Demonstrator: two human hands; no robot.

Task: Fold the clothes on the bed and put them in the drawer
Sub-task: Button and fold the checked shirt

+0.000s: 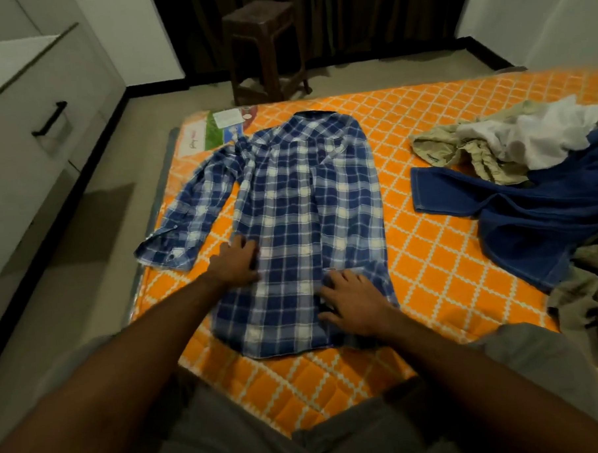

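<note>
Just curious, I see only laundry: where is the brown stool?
In the head view the brown stool stands on the floor beyond the mattress's far edge, before the dark curtain, above the plaid shirt's collar.

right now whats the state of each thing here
plaid shirt: spread flat on the bed, one sleeve out, not yet folded
left hand: presses the shirt's edge
right hand: open, flat on the shirt
clothes pile: crumpled, unfolded
drawer: closed
stool: upright
</note>
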